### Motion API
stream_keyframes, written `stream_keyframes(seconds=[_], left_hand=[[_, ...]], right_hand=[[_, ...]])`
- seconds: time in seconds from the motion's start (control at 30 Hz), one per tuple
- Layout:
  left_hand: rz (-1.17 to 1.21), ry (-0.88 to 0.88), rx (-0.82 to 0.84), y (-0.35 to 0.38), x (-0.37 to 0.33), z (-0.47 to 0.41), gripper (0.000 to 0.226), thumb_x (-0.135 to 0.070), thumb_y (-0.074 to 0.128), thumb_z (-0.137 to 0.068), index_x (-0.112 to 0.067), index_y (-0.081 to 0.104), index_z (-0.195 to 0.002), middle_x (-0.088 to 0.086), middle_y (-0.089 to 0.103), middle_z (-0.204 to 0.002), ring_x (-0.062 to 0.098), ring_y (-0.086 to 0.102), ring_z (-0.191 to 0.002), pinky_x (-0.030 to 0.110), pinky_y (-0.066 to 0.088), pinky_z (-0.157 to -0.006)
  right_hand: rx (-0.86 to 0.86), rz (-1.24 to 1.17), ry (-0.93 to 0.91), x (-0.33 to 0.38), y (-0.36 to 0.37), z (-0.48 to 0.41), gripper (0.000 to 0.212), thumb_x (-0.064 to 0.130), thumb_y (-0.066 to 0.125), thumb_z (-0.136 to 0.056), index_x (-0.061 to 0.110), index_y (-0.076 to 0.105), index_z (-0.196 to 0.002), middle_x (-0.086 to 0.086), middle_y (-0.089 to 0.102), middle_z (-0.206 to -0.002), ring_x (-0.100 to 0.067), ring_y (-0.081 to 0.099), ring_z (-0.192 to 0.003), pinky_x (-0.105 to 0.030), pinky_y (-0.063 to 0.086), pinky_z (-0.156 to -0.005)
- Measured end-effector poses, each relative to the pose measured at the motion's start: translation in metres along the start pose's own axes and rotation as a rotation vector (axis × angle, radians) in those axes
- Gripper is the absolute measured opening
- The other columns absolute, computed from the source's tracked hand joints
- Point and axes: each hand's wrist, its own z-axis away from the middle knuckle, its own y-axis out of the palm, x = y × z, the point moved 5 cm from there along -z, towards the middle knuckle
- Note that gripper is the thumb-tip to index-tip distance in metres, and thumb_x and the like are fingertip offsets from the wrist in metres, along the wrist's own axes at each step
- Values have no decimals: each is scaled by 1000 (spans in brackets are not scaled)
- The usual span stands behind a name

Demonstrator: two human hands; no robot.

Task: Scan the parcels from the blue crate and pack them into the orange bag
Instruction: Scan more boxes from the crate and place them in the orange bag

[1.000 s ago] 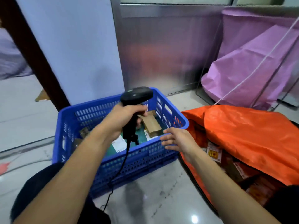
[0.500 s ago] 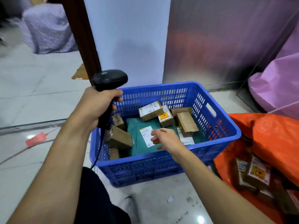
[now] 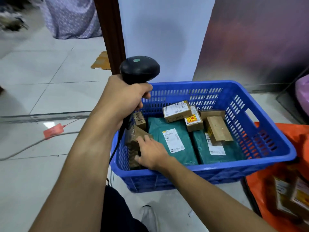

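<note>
A blue crate (image 3: 260, 162) stands on the floor and holds several parcels: two green mailers (image 3: 170, 141), small cardboard boxes (image 3: 177, 111) and a brown box (image 3: 133, 144) at its left wall. My left hand (image 3: 123, 101) grips a black barcode scanner (image 3: 139, 69) above the crate's left rim. My right hand (image 3: 150, 153) is inside the crate with thumb and fingers closed around the brown box. The orange bag (image 3: 267, 196) lies at the right edge with parcels inside.
A dark wooden post (image 3: 112, 34) and a white wall stand behind the crate. A red tag (image 3: 53, 130) and a grey cable (image 3: 25, 148) lie on the tiles at left. Flat cardboard (image 3: 101, 61) lies by the post. A patterned sack (image 3: 71, 17) sits at the back left.
The view has swung left and down. My right hand moved from the crate's front rim to its left side and closed on the brown box. The scanner stays in my left hand.
</note>
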Motion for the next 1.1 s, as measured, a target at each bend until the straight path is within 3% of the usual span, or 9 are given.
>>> stream_keyframes(seconds=[0.17, 0.33, 0.43, 0.57, 0.63, 0.73, 0.8, 0.93, 1.1], left_hand=[[106, -37, -10, 1, -1, -5, 8, -12, 71, -91, -11, 70, -83, 1, 68, -66, 13, 50, -49, 25, 46, -50], [148, 2, 35, 11, -8, -9, 10, -9, 70, -90, -15, 65, -85, 3, 69, -67, 17, 51, -54, 29, 48, -54], [160, -17, 17, 8, -7, -12, 8, -9, 70, -91, -13, 66, -85, 3, 69, -68, 15, 52, -54, 29, 48, -55], [195, -32, 1, 7, -6, -15, 4, -11, 70, -91, -10, 67, -89, 3, 70, -70, 14, 51, -52, 26, 48, -52], [197, -31, -2, 7, -6, -17, 5, -12, 71, -91, -10, 67, -88, 2, 70, -70, 13, 51, -51, 26, 48, -52], [187, -26, 4, 10, -8, -17, 7, -12, 71, -91, -11, 67, -85, 2, 70, -69, 13, 51, -50, 26, 48, -53], [188, -22, 5, 12, -9, -18, 9, -11, 71, -90, -12, 66, -83, 2, 70, -68, 13, 50, -49, 26, 47, -52], [203, -5, 4, 14, -12, -17, 11, -10, 71, -89, -14, 64, -82, 2, 69, -67, 15, 51, -51, 29, 48, -54], [199, 8, 25, 23, -17, -13, 2, -11, 70, -90, -10, 69, -88, 5, 71, -73, 14, 54, -52, 25, 47, -52]], right_hand=[[-106, 126, -34, 4, 9, -35, 53, 28, 62, -93, 15, 43, -141, -15, 36, -139, -36, 40, -128, -50, 42, -101], [-184, 351, -144, 12, 24, -71, 58, 25, 50, -98, 13, 39, -154, -18, 24, -163, -38, 27, -146, -49, 34, -112], [-132, 420, -174, 8, 36, -84, 59, 29, 45, -100, 18, 35, -157, -12, 17, -168, -36, 19, -151, -49, 29, -116], [-38, 372, -108, 8, 41, -88, 67, 32, 51, -100, 21, 25, -160, -16, 8, -169, -44, 7, -154, -62, 21, -119], [-41, 325, -42, 10, 38, -86, 69, 33, 52, -100, 17, 21, -159, -18, 11, -166, -46, 13, -151, -62, 29, -114], [-157, 211, 61, 5, 26, -81, 54, 19, 50, -100, 9, 30, -149, -17, 21, -160, -43, 36, -137, -53, 46, -97], [-210, 69, 152, -6, 18, -77, 55, 12, 51, -97, 7, 29, -146, -18, 17, -161, -40, 41, -131, -50, 48, -93], [-207, -63, 325, -34, 12, -61, 82, 29, 68, -92, 9, 16, -152, -22, 33, -146, -41, 54, -122, -47, 48, -91], [-176, -50, 299, -60, -7, -32, 93, 39, 66, -95, 10, 5, -159, -22, 38, -146, -41, 55, -124, -47, 48, -94]])
